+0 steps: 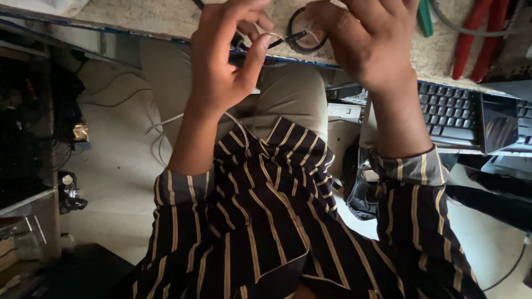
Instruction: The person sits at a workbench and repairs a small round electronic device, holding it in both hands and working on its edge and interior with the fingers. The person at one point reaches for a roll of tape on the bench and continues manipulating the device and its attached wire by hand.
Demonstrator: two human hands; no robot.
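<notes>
We are pinching a thin wire end (282, 39) between left hand (227, 61) thumb and fingertips | right hand (368, 41) fingers closing on black tape roll (302, 30) above bench edge (166, 25) | wire seeming light, limp; gripping near tip | keyboard (449, 111) sitting beyond.

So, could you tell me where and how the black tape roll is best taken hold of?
Grip the black tape roll by its outer rim, coming from the right, where the right hand already covers it. Its open ring faces the camera, and the left hand pinches a thin wire across its left side.
</notes>
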